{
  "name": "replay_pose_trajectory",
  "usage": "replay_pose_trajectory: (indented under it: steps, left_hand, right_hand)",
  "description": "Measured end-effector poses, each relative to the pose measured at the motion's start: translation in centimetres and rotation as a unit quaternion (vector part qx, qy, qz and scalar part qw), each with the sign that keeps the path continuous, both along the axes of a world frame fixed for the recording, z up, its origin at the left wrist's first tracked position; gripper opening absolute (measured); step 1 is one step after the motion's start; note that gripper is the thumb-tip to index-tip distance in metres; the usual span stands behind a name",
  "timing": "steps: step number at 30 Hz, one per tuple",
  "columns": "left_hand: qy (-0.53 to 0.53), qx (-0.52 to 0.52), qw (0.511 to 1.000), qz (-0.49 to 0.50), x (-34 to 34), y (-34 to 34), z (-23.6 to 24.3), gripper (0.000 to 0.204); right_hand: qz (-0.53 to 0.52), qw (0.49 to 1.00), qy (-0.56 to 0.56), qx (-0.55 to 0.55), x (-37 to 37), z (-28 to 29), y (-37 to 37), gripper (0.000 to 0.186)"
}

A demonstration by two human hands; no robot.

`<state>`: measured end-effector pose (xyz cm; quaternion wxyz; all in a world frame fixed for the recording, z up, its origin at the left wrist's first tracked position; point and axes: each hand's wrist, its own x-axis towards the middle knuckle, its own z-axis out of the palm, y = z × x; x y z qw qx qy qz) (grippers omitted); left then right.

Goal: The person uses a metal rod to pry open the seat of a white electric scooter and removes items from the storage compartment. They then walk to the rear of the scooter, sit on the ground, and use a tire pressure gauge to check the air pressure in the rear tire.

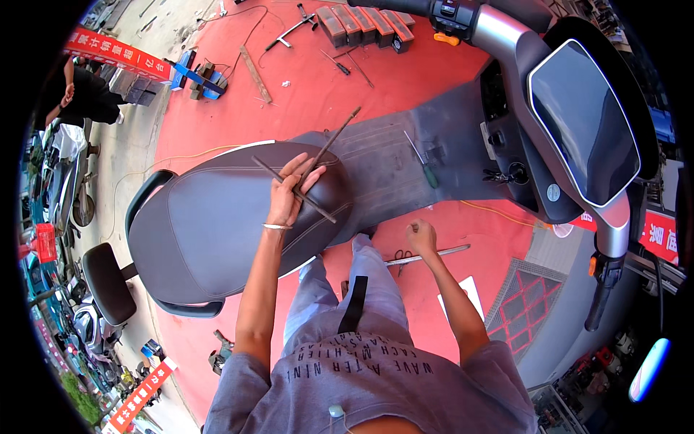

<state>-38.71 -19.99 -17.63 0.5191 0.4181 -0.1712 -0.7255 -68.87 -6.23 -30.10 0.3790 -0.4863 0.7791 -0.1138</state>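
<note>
My left hand (288, 194) is above the front part of the brown scooter seat (210, 217). Its fingers are closed round a dark, worn T-handle wrench (335, 137), whose crossbar passes by the palm while the long shaft points up and to the right. My right hand (421, 237) is closed beside the scooter's footboard (390, 155), over the red floor covering. Whatever its fingers may hold is hidden. On the footboard lies a screwdriver (430, 176) with a green handle.
Handlebars with a dark display (585, 119) rise at the right, above hanging keys (499, 176). Scissors (400, 257) and a long metal bar (444, 253) lie near my legs. Farther off are parts bins (361, 27), a wooden strip (255, 74) and another T-shaped tool (289, 32).
</note>
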Motion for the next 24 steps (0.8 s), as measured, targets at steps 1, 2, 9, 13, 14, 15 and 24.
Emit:
replay_pose_trajectory:
  steps: [1,2,9,13,14,15,24]
  left_hand:
    - [-0.012,-0.007,1.000,0.009,0.1,-0.1,-0.4,0.043]
    - [-0.020,-0.006,1.000,0.005,0.2,0.0,-0.6,0.043]
    - [-0.038,0.028,0.998,0.037,0.2,-0.5,-0.6,0.038]
    - [-0.066,0.023,0.996,0.051,0.0,-0.1,-0.9,0.032]
    - [-0.069,0.017,0.996,0.050,-0.1,-0.2,-1.0,0.032]
    - [-0.072,0.012,0.996,0.048,-0.2,-0.3,-1.2,0.031]
    - [-0.070,0.003,0.995,0.064,0.2,0.3,-1.8,0.028]
  right_hand:
    - [0.009,0.999,0.029,0.020,-1.2,-1.8,-1.6,0.023]
    - [0.021,0.997,0.059,0.039,-2.2,-3.5,-3.1,0.024]
    - [0.079,0.980,0.175,0.047,-9.8,-15.4,-11.4,0.037]
    - [0.089,0.979,0.159,0.092,-12.0,-19.9,-13.3,0.045]
    - [0.095,0.978,0.154,0.105,-12.7,-21.2,-13.5,0.047]
    - [0.087,0.977,0.165,0.105,-13.4,-22.6,-13.6,0.046]
    - [0.049,0.956,0.238,0.164,-11.6,-25.2,-14.3,0.037]
